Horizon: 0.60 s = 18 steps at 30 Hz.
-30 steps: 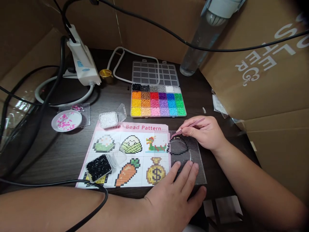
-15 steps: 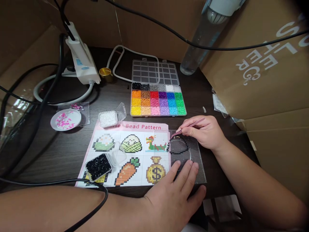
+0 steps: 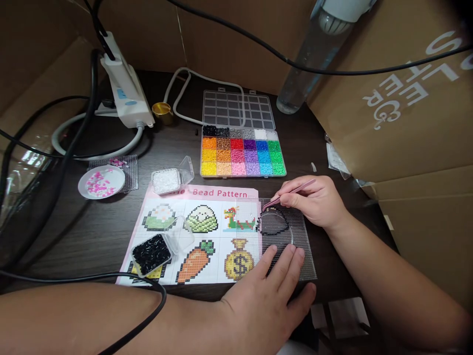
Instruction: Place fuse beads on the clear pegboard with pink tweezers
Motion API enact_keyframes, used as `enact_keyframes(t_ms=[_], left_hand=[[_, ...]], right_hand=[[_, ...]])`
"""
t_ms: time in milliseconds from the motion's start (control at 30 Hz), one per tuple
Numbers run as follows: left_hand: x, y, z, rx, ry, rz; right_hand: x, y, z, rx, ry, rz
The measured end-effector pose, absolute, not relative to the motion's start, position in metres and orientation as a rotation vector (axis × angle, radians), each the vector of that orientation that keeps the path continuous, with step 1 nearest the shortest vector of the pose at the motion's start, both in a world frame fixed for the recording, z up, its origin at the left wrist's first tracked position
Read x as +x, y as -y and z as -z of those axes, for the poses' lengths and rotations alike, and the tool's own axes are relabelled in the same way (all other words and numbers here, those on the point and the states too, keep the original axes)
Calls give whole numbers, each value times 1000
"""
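Note:
Pink tweezers [image 3: 298, 189] are pinched in my right hand [image 3: 314, 199], their tips down at the upper left of an outline of black beads [image 3: 274, 233]. That outline sits on a clear pegboard [image 3: 303, 246], which overlaps the right side of a printed bead pattern sheet [image 3: 203, 197]. My left hand [image 3: 269, 291] lies with fingers stretched over the board's lower edge, hiding part of it. A few loose black beads lie by the outline's left side. Whether a bead is between the tweezer tips is too small to tell.
An open box of black beads [image 3: 151, 254] stands on the sheet, a box of clear-white beads [image 3: 166, 181] behind it. Further back are a sorted bead case [image 3: 244, 155], a dish of pink beads [image 3: 101, 182] and a power strip [image 3: 129, 98]. A black cable [image 3: 158, 301] crosses my left forearm.
Both hands stay almost in place. The tweezers have shifted very slightly at the outline's upper left; the whole view has moved a little.

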<state>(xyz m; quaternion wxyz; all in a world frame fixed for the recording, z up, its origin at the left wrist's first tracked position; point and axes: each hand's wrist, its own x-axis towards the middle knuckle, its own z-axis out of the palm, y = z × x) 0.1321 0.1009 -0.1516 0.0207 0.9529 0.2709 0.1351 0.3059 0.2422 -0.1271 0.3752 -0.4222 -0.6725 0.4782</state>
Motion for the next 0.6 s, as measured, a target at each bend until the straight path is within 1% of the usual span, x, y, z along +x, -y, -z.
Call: enact_keyframes(t_ms=[300,600], left_hand=[[132,-101,152,2953,-839,-420],[132,-101,152,2950,-838,-414]], right_hand=[[310,-244,130,-1040,1703,-1295],[307,-244,128,-1057,1742,-1263]])
